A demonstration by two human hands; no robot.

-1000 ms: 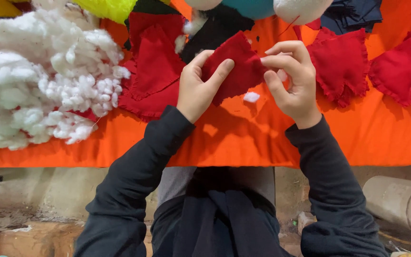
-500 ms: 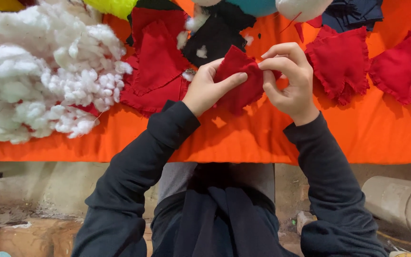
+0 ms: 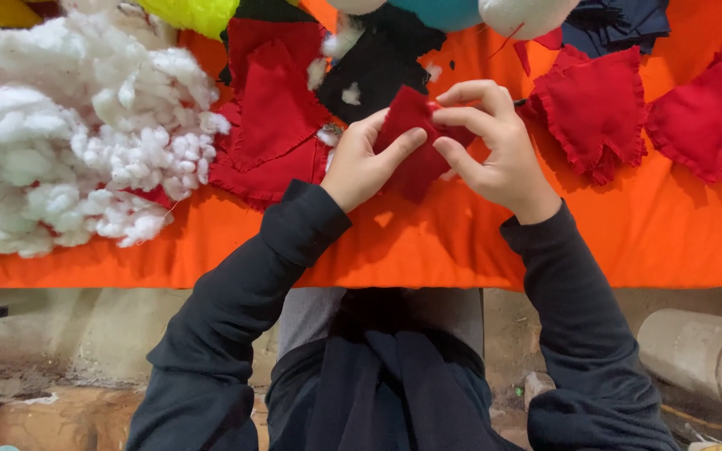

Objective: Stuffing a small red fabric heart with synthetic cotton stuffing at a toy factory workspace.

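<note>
My left hand (image 3: pixel 363 164) and my right hand (image 3: pixel 490 150) together hold a small red fabric piece (image 3: pixel 409 144) just above the orange cloth-covered table (image 3: pixel 428 242). The left thumb and fingers clasp its left edge. My right fingers pinch its upper right edge, where a red thread (image 3: pixel 505 42) runs up and away. Any needle is too small to make out. Both arms wear dark sleeves.
A big heap of white stuffing (image 3: pixel 68 134) fills the table's left. Flat red fabric pieces (image 3: pixel 273 125) and black fabric (image 3: pixel 373 71) lie behind my hands. Stuffed red shapes (image 3: pixel 595 113) sit at the right. A corrugated pipe (image 3: pixel 704 355) lies on the floor.
Both hands have shifted slightly left and toward me with the red piece; the right fingers have closed in over its upper edge.
</note>
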